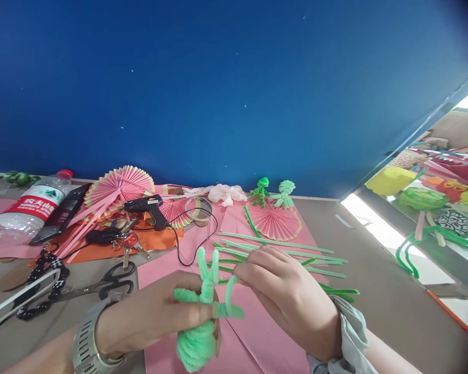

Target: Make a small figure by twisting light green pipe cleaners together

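Note:
My left hand (156, 311) is closed around a light green pipe-cleaner figure (198, 332), with its wound body below my fingers and two loops sticking up. My right hand (284, 296) pinches a loose end of that same figure beside the loops. Both hands hover just above pink paper (253, 332) near the table's front edge. A metal watch (86, 337) sits on my left wrist.
Several green pipe cleaners (292, 257) lie behind my right hand. Farther back are two small green figures (273, 195), pink paper fans (119, 189), a black glue gun (148, 208), keys (127, 241), scissors (109, 283), a water bottle (27, 210) and a blue wall.

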### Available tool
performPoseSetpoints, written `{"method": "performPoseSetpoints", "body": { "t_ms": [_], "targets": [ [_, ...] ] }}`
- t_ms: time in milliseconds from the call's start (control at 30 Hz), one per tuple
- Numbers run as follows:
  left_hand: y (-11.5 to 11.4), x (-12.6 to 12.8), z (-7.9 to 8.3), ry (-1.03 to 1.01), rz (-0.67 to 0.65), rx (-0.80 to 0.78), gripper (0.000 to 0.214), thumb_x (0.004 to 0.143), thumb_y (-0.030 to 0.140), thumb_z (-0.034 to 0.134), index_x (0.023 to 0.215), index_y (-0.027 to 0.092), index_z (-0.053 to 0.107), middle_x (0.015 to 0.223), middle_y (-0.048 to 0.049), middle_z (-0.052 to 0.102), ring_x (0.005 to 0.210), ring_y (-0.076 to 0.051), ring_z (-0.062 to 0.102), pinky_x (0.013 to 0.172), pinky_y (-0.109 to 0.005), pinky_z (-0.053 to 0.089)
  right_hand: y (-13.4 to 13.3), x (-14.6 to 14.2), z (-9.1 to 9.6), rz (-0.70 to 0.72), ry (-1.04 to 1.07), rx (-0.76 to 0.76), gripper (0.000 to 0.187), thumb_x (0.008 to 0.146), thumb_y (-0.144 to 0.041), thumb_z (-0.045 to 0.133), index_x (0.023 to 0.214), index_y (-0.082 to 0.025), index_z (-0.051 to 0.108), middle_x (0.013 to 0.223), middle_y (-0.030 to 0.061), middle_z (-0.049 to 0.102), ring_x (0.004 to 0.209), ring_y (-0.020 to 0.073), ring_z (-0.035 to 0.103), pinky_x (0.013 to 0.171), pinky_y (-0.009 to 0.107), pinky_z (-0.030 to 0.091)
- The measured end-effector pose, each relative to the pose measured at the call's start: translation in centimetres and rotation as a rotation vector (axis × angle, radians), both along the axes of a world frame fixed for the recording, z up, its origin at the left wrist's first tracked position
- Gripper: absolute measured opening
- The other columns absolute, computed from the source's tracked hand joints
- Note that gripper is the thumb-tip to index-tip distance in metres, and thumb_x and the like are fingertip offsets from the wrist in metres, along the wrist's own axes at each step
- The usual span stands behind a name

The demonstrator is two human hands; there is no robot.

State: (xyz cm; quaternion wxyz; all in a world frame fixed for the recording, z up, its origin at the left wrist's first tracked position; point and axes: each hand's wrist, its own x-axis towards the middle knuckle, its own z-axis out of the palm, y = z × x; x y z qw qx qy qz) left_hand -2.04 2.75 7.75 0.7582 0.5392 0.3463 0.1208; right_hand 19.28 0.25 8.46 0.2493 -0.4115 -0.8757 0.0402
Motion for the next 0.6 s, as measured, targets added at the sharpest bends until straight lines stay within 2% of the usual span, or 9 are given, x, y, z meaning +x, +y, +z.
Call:
{"method": "performPoseSetpoints", "body": {
  "t_ms": [100,200,267,367,500,600],
  "targets": [
    [-0.3,0.2,-0.4,-0.111,-0.060,-0.093,0.016,0.077,0.030,0.057,0.080,0.016,0.063,0.072,-0.0026,0.064,0.065,-0.013,0.057,0.059,-0.023,0.043,0.1,-0.6,-1.3,0.088,0.054,-0.122,0.019,0.086,-0.007,0.034,0.086,-0.019,0.049,0.075,0.0026,0.056,0.067,0.0140,0.048,0.060,0.025,0.038],
    [-0.5,0.2,-0.6,-0.163,-0.081,-0.043,0.019,0.082,0.030,0.051,0.084,0.015,0.062,0.075,-0.0050,0.065,0.065,-0.014,0.056,0.060,-0.024,0.043,-0.2,-1.6,-2.9,0.135,0.045,-0.192,0.015,0.083,-0.008,0.037,0.085,-0.018,0.048,0.071,0.0015,0.055,0.065,0.0138,0.048,0.057,0.023,0.038],
    [-0.6,0.3,-0.6,-0.086,-0.023,0.095,0.022,0.084,0.031,0.047,0.088,0.017,0.063,0.079,-0.0047,0.064,0.072,-0.015,0.057,0.066,-0.024,0.044,-0.5,-2.3,-3.7,0.101,0.015,-0.172,0.009,0.084,-0.014,0.040,0.081,-0.018,0.048,0.071,0.0014,0.055,0.064,0.0138,0.048,0.057,0.024,0.039],
    [-0.5,0.4,-0.7,0.138,0.086,0.386,0.023,0.086,0.034,0.044,0.095,0.020,0.060,0.079,-0.0024,0.062,0.078,-0.016,0.055,0.071,-0.025,0.044,-1.0,-3.0,-4.0,-0.023,-0.077,-0.174,0.013,0.084,-0.012,0.038,0.077,-0.018,0.048,0.072,0.0025,0.058,0.062,0.0145,0.050,0.055,0.025,0.039],
    [0.2,0.1,-1.2,0.397,0.225,0.804,0.023,0.087,0.035,0.041,0.083,0.019,0.058,0.072,-0.0004,0.059,0.072,-0.016,0.054,0.073,-0.027,0.041,-1.4,-3.0,-3.4,-0.118,-0.203,-0.208,0.019,0.075,-0.003,0.042,0.087,-0.016,0.051,0.075,0.0027,0.062,0.062,0.0159,0.055,0.051,0.025,0.039],
    [0.6,0.1,-1.3,0.487,0.208,0.937,0.026,0.086,0.034,0.040,0.072,0.019,0.055,0.067,0.0007,0.057,0.066,-0.016,0.052,0.067,-0.027,0.040,-1.6,-2.7,-2.8,-0.082,-0.236,-0.152,0.026,0.068,0.001,0.045,0.085,-0.017,0.052,0.072,0.0006,0.062,0.060,0.0160,0.055,0.050,0.026,0.038]
  ]
}}
